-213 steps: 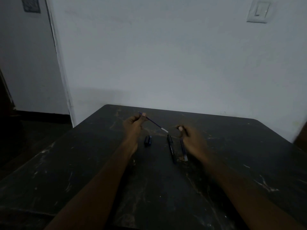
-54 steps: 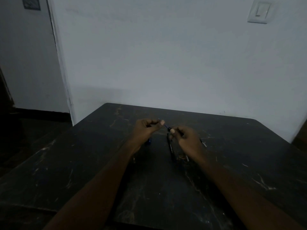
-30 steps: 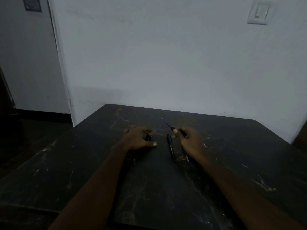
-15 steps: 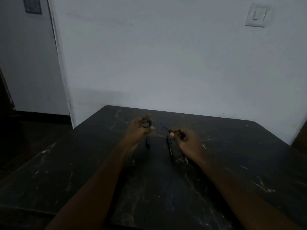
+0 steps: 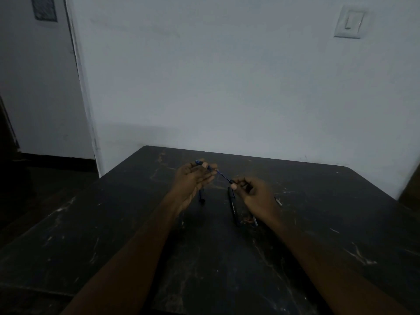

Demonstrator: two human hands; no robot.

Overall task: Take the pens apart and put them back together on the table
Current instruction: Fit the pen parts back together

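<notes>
Two hands raised above the dark table (image 5: 136,235), mid-surface, well clear of its edges. Left hand (image 5: 193,178) — fingers pinching a blue cap (image 5: 199,162); right hand (image 5: 254,194) — fingertips pinching a thin refill (image 5: 223,176) (angled toward the left hand). Black pen (image 5: 233,206) lies between them; bare tabletop all round.

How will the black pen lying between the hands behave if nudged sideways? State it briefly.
The black pen looks round and slim, so it would probably roll on the flat table. It seems stiff and likely light. Its clip, if any, is too dark to see.
</notes>
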